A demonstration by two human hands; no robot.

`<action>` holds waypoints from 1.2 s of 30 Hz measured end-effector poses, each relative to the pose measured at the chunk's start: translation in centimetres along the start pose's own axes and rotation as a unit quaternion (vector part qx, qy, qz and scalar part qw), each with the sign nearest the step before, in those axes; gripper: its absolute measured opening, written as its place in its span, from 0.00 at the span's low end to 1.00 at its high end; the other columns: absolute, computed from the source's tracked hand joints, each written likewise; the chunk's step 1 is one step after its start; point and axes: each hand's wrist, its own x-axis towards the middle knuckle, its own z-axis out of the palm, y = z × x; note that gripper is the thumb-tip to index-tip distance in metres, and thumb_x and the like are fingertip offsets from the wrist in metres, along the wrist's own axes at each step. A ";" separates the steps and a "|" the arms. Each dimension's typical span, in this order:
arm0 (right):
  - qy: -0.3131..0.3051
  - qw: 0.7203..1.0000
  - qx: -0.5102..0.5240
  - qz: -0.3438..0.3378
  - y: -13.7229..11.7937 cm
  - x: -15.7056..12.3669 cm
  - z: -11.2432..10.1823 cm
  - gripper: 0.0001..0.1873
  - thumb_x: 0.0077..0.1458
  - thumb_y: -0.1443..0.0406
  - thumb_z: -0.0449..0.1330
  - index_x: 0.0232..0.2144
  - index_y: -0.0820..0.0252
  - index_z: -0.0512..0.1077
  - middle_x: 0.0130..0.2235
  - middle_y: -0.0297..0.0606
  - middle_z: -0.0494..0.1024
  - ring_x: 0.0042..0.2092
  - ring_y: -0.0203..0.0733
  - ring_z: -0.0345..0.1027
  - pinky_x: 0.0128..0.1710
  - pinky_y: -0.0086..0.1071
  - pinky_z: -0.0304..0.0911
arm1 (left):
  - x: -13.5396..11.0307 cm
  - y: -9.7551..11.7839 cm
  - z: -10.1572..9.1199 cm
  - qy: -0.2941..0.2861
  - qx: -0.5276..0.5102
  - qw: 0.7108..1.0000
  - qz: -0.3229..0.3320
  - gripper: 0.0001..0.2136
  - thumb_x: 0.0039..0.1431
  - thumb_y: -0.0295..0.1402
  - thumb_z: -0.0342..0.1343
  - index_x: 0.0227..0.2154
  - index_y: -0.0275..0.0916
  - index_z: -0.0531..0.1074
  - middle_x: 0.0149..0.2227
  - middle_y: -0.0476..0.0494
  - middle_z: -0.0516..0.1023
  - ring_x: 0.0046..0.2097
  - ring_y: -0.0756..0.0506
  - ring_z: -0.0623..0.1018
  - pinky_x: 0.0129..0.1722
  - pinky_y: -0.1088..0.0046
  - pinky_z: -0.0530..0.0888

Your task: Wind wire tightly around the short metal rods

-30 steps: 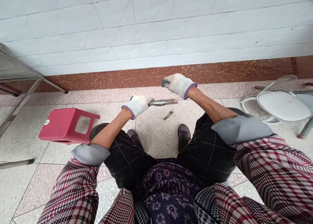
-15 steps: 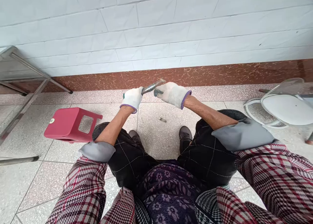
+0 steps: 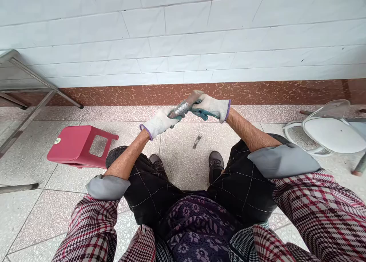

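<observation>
A short, thick rod [image 3: 183, 107] is held slantwise in front of me, its middle wrapped in ribbed silver and its far end brownish. I cannot tell its exact kind. My left hand [image 3: 161, 121], in a white glove with teal palm and purple cuff, is closed around the lower left end. My right hand [image 3: 210, 106], gloved alike, is closed on the upper right part, with the brown tip showing above the thumb. On the floor below the hands lies a small dark grey strip [image 3: 197, 141], between my shoes [image 3: 215, 163].
A red plastic stool [image 3: 74, 145] stands to the left, near a metal frame with legs [image 3: 42, 107]. To the right is a white round-seated chair [image 3: 333, 134]. A white tiled wall [image 3: 185, 48] with a brown skirting band [image 3: 114, 96] faces me. A pole end [image 3: 20, 188] lies lower left.
My right hand has come onto the upper part of the rod, with its teal fingers now showing. The rod looks tilted more steeply. The strip on the floor appears shifted right and turned.
</observation>
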 end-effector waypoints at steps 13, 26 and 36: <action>0.020 0.992 -0.122 0.011 -1.8 -0.4 5.4 0.09 0.71 0.60 0.60 0.39 0.57 0.78 0.26 0.35 0.74 0.24 0.37 0.63 0.22 0.30 0.58 | 3.3 -2.0 -0.4 0.190 -0.119 0.971 -0.087 0.09 0.68 0.29 0.57 0.47 0.36 0.80 0.26 0.51 0.74 0.25 0.52 0.71 0.23 0.77 0.66; 0.072 0.938 -0.338 0.020 -0.6 0.0 -0.6 0.11 0.65 0.64 0.61 0.41 0.56 0.85 0.38 0.41 0.84 0.39 0.46 0.76 0.36 0.38 0.65 | 2.9 -1.3 0.6 0.012 0.291 0.955 -0.054 0.10 0.65 0.28 0.61 0.45 0.44 0.84 0.29 0.41 0.80 0.41 0.38 0.83 0.44 0.65 0.73; 0.026 0.997 -0.073 0.029 1.2 1.3 -1.2 0.05 0.58 0.69 0.62 0.33 0.60 0.80 0.30 0.36 0.77 0.29 0.38 0.66 0.25 0.32 0.63 | 1.7 -0.9 0.2 -0.005 0.167 0.986 -0.010 0.10 0.64 0.29 0.60 0.43 0.43 0.84 0.26 0.46 0.77 0.32 0.44 0.77 0.36 0.68 0.72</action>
